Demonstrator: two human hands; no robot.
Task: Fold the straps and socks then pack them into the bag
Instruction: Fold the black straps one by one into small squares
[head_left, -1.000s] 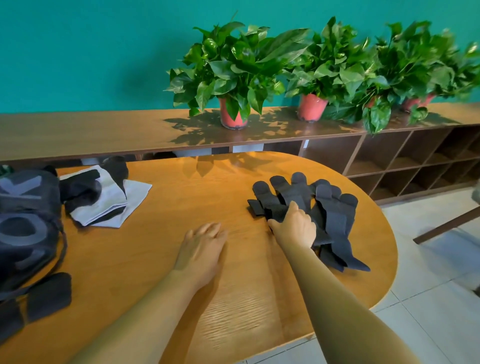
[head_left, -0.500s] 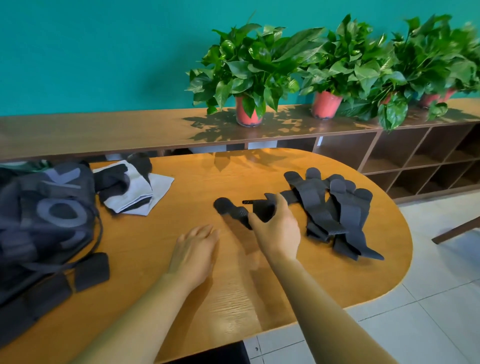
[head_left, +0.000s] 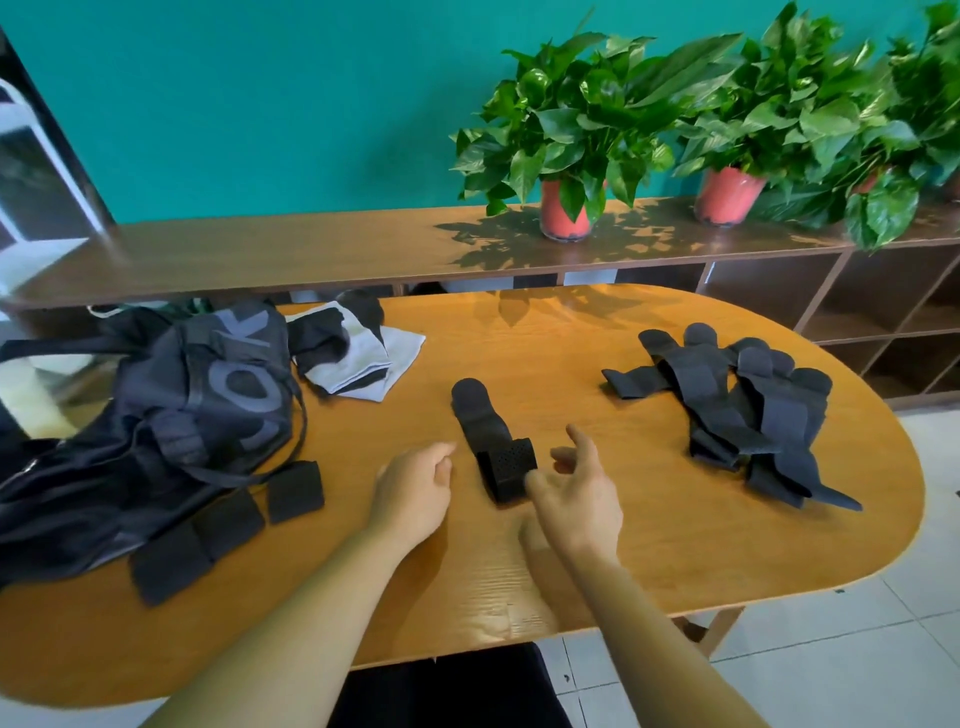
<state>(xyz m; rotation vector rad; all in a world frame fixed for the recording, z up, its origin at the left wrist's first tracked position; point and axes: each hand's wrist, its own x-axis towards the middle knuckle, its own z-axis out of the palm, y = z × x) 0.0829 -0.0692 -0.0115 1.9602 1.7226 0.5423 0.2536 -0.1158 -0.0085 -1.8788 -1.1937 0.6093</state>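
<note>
My right hand (head_left: 576, 493) hovers with fingers loosely spread, gripping nothing, its thumb at the folded, perforated end of the single black fabric strap (head_left: 485, 431) lying on the orange wooden surface (head_left: 649, 545). My left hand (head_left: 415, 488) rests loosely curled and empty just left of it. The heap of black straps (head_left: 737, 410) lies further right, the dark grey-lettered fabric bag (head_left: 171, 415) and white-and-black socks (head_left: 358, 358) to the left

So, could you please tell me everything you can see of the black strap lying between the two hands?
The strap is black, soft-looking fabric, lying flat on the table, rounded end pointing away. Its near end is folded over, showing a perforated patch. The right hand touches that fold with its thumb; the left hand sits beside it, apparently apart.
</note>
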